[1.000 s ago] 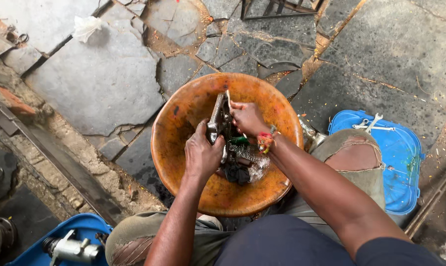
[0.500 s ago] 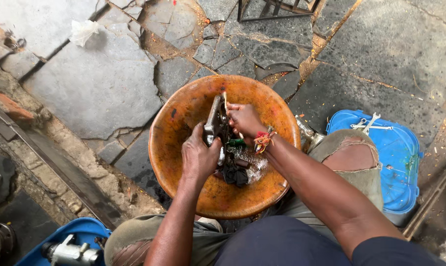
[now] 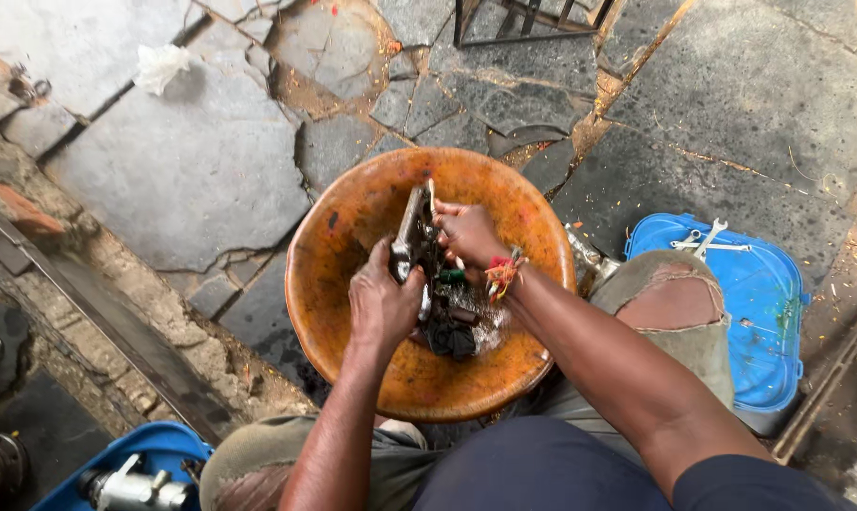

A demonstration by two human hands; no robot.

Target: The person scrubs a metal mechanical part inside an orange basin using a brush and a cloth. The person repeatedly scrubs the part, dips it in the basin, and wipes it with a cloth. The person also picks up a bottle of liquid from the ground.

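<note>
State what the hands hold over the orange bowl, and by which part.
Both hands grip one long dark metal part: the left hand around its lower end, the right hand against its upper side.

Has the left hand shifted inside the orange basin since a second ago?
No clear shift: the left hand grips the metal part at the same spot relative to the orange basin's rim.

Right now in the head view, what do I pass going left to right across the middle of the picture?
White crumpled scrap → left hand → metal part → right hand → torn knee → blue lid holding wrenches.
</note>
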